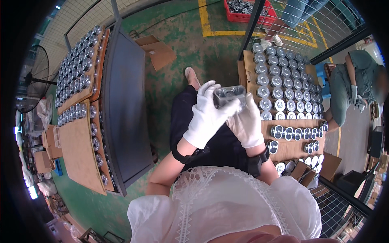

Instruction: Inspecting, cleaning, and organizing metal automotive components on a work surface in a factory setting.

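Fingers [210,86] of left hand [206,120] and right hand [249,123], in matte white fabric gloves, curled round glossy grey metal piston [229,92], frame centre, gripped from both sides. Right of frame: brown cardboard sheet [291,148], straight rows of round-topped silvery pistons [276,81]. Left: smooth dark-grey cabinet [127,101]. Top, right of centre: red plastic crate [243,18], small shiny metal pieces [245,7] heaped inside.

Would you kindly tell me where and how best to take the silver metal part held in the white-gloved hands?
Probably pinch the far edge of the silver metal part, coming from beyond the hands: that edge shows uncovered, while the left hand covers its left end and the right hand its near right.
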`<state>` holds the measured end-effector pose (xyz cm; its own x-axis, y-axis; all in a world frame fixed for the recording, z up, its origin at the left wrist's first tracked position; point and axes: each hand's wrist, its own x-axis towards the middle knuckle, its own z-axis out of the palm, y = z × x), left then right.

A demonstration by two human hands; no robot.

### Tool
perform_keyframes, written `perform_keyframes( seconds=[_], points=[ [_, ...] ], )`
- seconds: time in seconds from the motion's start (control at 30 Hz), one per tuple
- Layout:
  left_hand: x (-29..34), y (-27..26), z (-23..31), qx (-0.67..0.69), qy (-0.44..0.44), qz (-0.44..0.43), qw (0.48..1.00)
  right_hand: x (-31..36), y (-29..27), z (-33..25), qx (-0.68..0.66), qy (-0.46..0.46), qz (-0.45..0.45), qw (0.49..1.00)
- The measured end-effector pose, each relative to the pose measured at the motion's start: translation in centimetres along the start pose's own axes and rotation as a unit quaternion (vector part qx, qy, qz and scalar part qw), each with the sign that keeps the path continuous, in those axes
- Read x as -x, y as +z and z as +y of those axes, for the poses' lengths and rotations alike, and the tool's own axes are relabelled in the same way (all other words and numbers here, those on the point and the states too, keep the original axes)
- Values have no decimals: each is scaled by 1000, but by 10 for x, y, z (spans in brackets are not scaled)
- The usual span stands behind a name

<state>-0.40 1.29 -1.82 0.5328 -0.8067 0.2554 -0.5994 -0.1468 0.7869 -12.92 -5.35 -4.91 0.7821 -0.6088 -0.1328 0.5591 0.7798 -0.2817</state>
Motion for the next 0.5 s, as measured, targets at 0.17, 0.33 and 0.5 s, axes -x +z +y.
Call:
perform_keyframes(
  seconds=[0.17,0.33,0.5],
  points=[
    [3,-4,33,3,97,-33,995,13,9,-2,-22,-14,6,1000],
    [6,-3,38,-1,116,-38,992,9,7,0,-34,16,65,997],
    [14,0,24,71,112,-15,991,1,-2,-10,-44,0,47,998]
  ],
)
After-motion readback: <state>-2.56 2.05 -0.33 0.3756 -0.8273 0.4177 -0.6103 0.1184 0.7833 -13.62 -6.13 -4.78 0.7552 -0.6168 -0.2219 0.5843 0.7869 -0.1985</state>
